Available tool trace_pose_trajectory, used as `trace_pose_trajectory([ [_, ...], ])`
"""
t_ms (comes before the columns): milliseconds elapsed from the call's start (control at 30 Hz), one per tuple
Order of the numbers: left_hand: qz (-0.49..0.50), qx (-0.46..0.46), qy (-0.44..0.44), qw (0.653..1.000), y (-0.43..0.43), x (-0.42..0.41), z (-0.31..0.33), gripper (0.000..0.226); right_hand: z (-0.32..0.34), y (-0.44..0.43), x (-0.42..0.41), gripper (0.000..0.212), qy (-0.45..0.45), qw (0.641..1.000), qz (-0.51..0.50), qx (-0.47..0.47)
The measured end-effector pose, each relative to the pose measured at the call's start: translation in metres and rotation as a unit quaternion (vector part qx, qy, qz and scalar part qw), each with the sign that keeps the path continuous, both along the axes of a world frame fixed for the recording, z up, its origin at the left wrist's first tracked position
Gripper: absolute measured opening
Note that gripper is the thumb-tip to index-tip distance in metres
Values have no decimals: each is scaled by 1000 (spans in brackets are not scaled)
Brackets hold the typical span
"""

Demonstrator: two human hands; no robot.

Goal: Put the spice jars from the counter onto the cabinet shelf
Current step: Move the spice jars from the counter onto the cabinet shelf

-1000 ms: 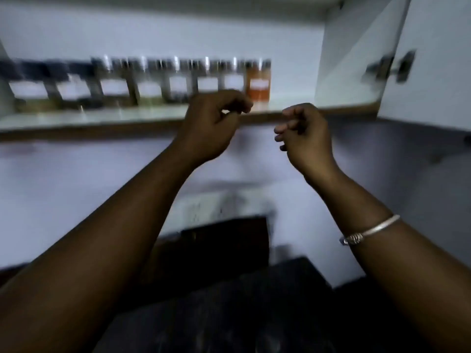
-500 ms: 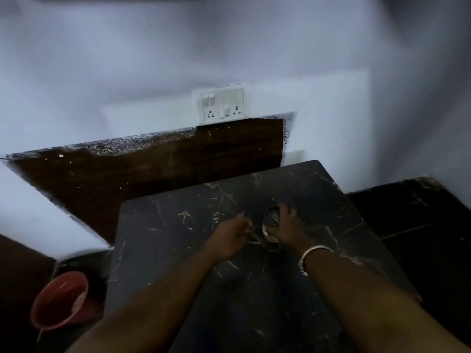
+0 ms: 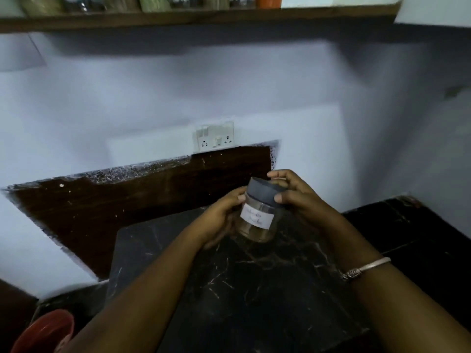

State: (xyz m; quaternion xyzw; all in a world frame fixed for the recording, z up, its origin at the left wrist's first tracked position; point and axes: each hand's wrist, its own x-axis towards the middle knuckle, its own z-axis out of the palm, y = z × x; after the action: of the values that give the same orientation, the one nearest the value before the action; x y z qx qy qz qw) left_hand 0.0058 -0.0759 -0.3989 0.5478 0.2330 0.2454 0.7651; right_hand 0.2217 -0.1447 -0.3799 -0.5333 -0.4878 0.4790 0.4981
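Dark marble counter [image 3: 254, 296], dim light, pale wall behind.

Obs. 1: The left hand [image 3: 219, 222] wraps the glass body of the spice jar [image 3: 256, 225] from the left, with its thumb just under the lid [image 3: 263, 193]. The right hand [image 3: 303, 200] pinches the lid rim with its thumb in front and its fingers over the far edge. Both hands are gripping; neither is free. A bangle [image 3: 367, 268] sits on the right wrist.

Obs. 2: The jar is slightly tilted, with the white label [image 3: 257, 216] facing the camera; the writing is unreadable. It appears to be off the counter, between the hands.

Obs. 3: Above is the cabinet shelf [image 3: 178, 17], with a row of jars [image 3: 153, 1] cut off by the frame edge. The socket plate [image 3: 215, 138] is on the wall between the shelf and the hands. A red vessel [image 3: 43, 332] is at lower left.

Change: Half a second ago both hands were low at the counter, closing on a jar. Now that jar is raised and the shelf edge is back in view. A second ago the hands were up at the shelf, curled and empty.

Reading: The pickup is done and the carry upward has begun. This jar is not yet shelved. No other jar shows on the counter, so this may be the last one.
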Motion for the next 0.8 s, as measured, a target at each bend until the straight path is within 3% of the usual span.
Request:
trace_pose_trajectory([
  [133,73,7,-115,991,-31,14,55,60,51,-22,-29,43,103,986,-70,113],
  [333,137,68,-158,976,-59,24,94,63,89,-54,-72,41,177,951,-153,200],
  [633,174,90,-203,959,-68,40,116,57,116,-74,-79,63,91,951,-195,223],
  [800,183,112,-205,955,-60,53,132,55,117,-86,-70,79,-18,942,-207,262],
])
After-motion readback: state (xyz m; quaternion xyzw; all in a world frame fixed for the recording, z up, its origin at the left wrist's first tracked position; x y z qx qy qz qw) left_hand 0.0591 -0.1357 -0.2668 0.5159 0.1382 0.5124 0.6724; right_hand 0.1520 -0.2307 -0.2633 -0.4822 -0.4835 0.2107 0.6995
